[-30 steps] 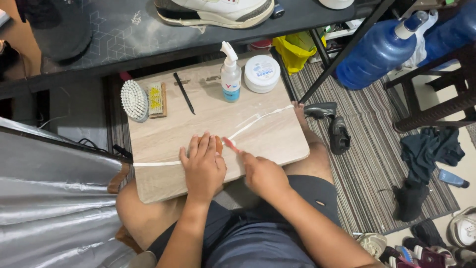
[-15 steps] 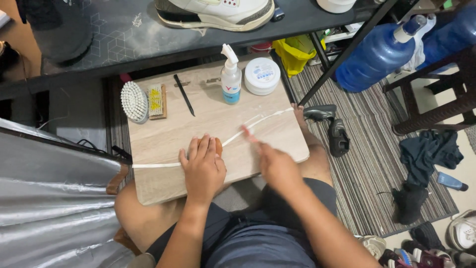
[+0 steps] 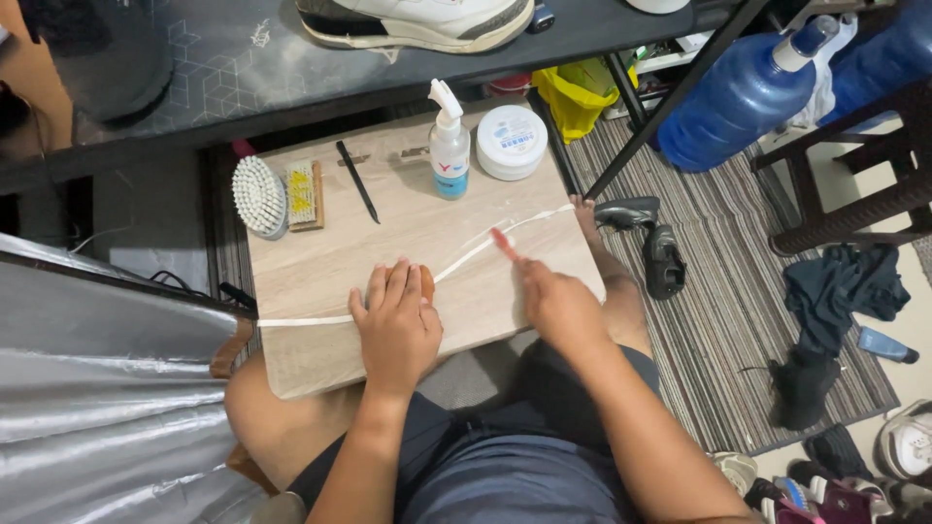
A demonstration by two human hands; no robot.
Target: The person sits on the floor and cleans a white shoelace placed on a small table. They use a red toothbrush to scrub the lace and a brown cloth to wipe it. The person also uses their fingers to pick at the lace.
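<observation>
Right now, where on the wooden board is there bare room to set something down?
Free: the board centre between black pen and white lace, and its near-left corner. Crowded: the far edge, with brushes, pump bottle and round tub.

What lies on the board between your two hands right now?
In the head view, only a stretch of the white shoelace crosses bare wooden board between the left hand and right hand.

A cluttered home room: striped rug (image 3: 738,291), scattered clothes (image 3: 835,291), water jugs (image 3: 738,97) (blue), sneaker (image 3: 417,19) on a dark table (image 3: 194,78).
</observation>
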